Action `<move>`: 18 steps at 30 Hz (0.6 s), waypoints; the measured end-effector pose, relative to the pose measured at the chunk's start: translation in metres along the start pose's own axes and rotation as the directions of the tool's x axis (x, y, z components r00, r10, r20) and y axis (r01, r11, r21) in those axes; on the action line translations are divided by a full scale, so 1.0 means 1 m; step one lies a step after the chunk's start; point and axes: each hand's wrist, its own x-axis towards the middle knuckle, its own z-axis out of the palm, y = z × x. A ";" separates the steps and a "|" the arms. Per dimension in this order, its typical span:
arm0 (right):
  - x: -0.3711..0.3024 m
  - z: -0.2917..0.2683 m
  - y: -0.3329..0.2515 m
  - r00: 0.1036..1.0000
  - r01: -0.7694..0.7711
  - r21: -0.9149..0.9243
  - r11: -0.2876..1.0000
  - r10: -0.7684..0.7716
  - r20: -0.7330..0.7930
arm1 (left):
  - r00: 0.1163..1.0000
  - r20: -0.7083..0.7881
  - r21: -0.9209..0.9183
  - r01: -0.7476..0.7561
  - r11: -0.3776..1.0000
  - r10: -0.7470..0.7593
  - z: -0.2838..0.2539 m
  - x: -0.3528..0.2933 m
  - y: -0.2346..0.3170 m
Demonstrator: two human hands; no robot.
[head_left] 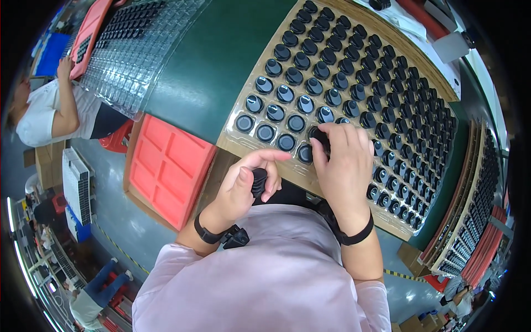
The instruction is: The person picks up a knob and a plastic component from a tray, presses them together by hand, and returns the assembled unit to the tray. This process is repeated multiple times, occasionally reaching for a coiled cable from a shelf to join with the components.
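A clear plastic tray (pixel 267 145) on a cardboard sheet holds many rows of small round black caps, each in its own pocket. My left hand (pixel 243 182) is closed around one or more black round caps (pixel 258 181), held just off the tray's near edge, with the index finger stretched out. Over the near rows, my right hand (pixel 345 160) has its thumb and fingers on a black cap (pixel 319 136) at a pocket of the tray. The fingers partly cover that cap and its neighbours. Beside it sits another cap (pixel 305 154) in the nearest row.
Left of me, a red tray with square compartments (pixel 171 165) rests on a cardboard box. Clear empty trays (pixel 124 72) lie on the green table (pixel 188 72) at far left, near a seated co-worker (pixel 61 110). Stacked filled trays (pixel 470 205) stand at right.
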 end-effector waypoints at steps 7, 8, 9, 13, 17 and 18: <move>-0.001 -0.007 -0.010 0.998 0.043 0.117 0.992 -0.049 0.048 | 0.994 0.066 -0.131 0.091 0.987 -0.082 -0.004 0.000 -0.005; -0.002 -0.011 -0.012 0.996 0.066 0.204 0.977 -0.075 0.037 | 0.989 0.103 -0.157 0.119 0.980 -0.104 -0.004 0.001 -0.004; -0.003 -0.014 -0.014 0.996 0.067 0.205 0.976 -0.077 0.037 | 0.989 0.101 -0.157 0.119 0.980 -0.104 -0.002 0.000 -0.003; -0.008 -0.019 -0.017 0.937 0.197 0.604 0.772 -0.330 0.116 | 0.977 0.071 -0.037 0.203 0.978 -0.200 0.006 0.000 0.004; -0.012 -0.016 -0.013 0.893 0.172 0.706 0.688 -0.412 0.184 | 0.959 0.211 0.019 0.191 0.981 -0.191 0.003 0.001 -0.001; -0.012 -0.015 -0.011 0.885 0.146 0.744 0.652 -0.422 0.196 | 0.951 0.252 0.046 0.172 0.984 -0.178 0.003 0.000 -0.003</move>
